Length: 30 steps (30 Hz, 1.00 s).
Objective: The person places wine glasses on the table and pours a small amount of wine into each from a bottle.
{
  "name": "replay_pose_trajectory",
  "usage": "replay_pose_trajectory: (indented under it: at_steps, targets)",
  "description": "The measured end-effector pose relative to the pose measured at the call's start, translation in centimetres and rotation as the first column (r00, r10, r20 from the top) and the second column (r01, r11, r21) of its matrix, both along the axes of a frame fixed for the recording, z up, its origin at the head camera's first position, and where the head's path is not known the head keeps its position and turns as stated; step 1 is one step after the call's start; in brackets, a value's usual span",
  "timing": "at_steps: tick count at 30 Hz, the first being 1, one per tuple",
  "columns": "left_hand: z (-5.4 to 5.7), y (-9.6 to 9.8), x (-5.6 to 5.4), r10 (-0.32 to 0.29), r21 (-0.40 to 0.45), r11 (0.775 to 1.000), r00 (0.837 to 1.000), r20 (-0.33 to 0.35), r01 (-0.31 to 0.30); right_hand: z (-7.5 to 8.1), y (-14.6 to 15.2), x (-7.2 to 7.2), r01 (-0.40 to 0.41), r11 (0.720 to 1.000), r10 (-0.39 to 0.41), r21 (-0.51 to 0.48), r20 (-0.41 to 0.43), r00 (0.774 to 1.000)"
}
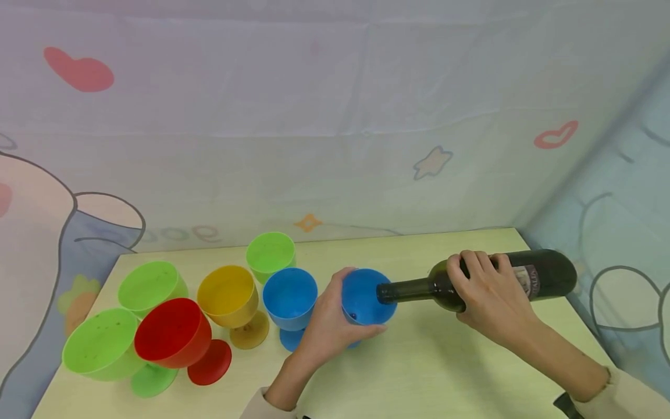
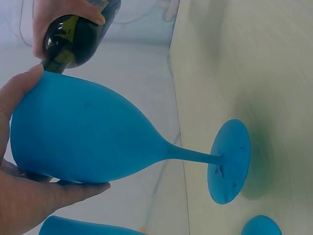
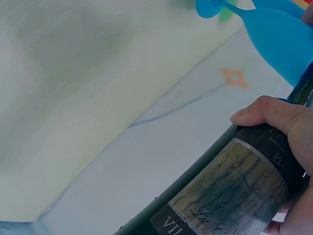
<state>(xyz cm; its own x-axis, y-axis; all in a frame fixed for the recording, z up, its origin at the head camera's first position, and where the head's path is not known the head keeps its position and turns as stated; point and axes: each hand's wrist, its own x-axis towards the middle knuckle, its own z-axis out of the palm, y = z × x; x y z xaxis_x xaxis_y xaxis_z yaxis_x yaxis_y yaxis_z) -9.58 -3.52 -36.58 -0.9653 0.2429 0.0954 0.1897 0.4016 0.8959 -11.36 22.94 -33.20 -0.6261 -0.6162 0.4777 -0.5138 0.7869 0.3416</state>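
My left hand [image 1: 330,323] grips the bowl of a blue goblet [image 2: 83,127], thumb on one side and fingers on the other. In the left wrist view the goblet's foot shows close over the table, its shadow beside it. My right hand [image 1: 489,291] holds a dark green wine bottle [image 1: 555,272] around its body, near the shoulder. The bottle lies almost level, its neck [image 1: 410,290] pointing left with the mouth over the goblet's rim. A patterned label [image 3: 230,191] shows on the bottle in the right wrist view. Just left of my left hand stands another blue goblet [image 1: 290,297].
Left on the pale table [image 1: 398,372] stand a yellow goblet [image 1: 227,294], a red goblet [image 1: 175,334] and several green ones, including one at the back [image 1: 270,253]. A printed cloth [image 1: 335,116] hangs behind the table, and another at the right [image 1: 628,233].
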Motion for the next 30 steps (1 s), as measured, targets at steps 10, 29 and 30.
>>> replay_pose_trajectory:
  at_steps: [10, 29, 30]
  targets:
    - [0.0, 0.0, 0.1, 0.008, -0.003, 1.000, 1.000, 0.005, -0.008, 0.5, 0.1, 0.1, -0.009, 1.000, 0.009, 0.029, -0.014, 1.000]
    - [0.1, 0.0, 0.1, -0.008, 0.006, 1.000, 1.000, 0.018, 0.008, 1.3, 0.4, 0.1, -0.022, 0.998, 0.024, 0.065, -0.036, 0.999]
    - [0.1, 0.0, 0.1, -0.009, 0.007, 1.000, 1.000, 0.019, 0.009, 1.3, 0.4, 0.1, -0.022, 0.998, 0.024, 0.066, -0.037, 0.999]
